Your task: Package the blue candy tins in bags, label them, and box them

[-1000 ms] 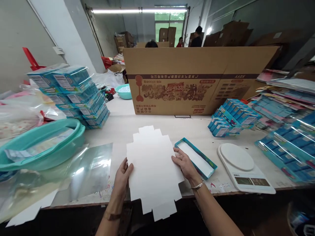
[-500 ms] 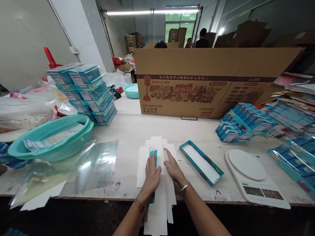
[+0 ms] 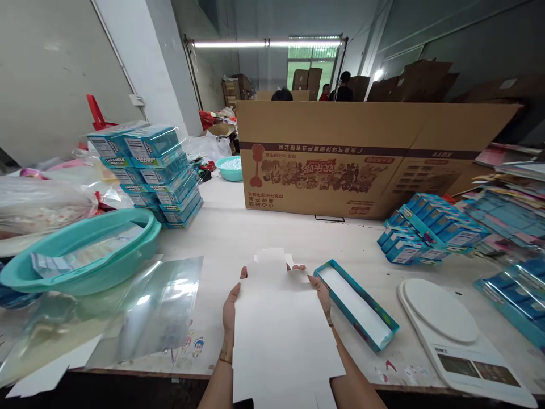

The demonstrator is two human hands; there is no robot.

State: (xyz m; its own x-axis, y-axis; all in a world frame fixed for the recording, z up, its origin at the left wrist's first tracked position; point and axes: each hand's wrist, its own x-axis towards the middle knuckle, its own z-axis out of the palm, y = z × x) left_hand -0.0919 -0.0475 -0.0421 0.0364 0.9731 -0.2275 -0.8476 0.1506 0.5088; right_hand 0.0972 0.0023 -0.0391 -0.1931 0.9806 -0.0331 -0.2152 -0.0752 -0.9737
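A flat white card sheet (image 3: 283, 335) with cut flaps is held up in front of me, and it hides much of both palms. My left hand (image 3: 231, 307) grips its left edge, with the thumb along the side. On the right edge, my right hand (image 3: 321, 292) holds the sheet near its upper corner, some fingertips showing over the top. More white card (image 3: 271, 254) lies on the table just behind the sheet. An open teal tray box (image 3: 357, 307) with a white inside rests right beside my right hand.
A white scale (image 3: 443, 309) stands at right, near blue boxes (image 3: 430, 227). Stacked teal boxes (image 3: 157, 176), a turquoise basin (image 3: 80, 272) and clear plastic sheets (image 3: 157, 307) are at left. A large carton (image 3: 315, 130) stands across the back; people are beyond it.
The white sheet has opened out and risen toward me, with both hands now at its sides. The teal piece under my left hand is no longer visible. The view has tilted up slightly.
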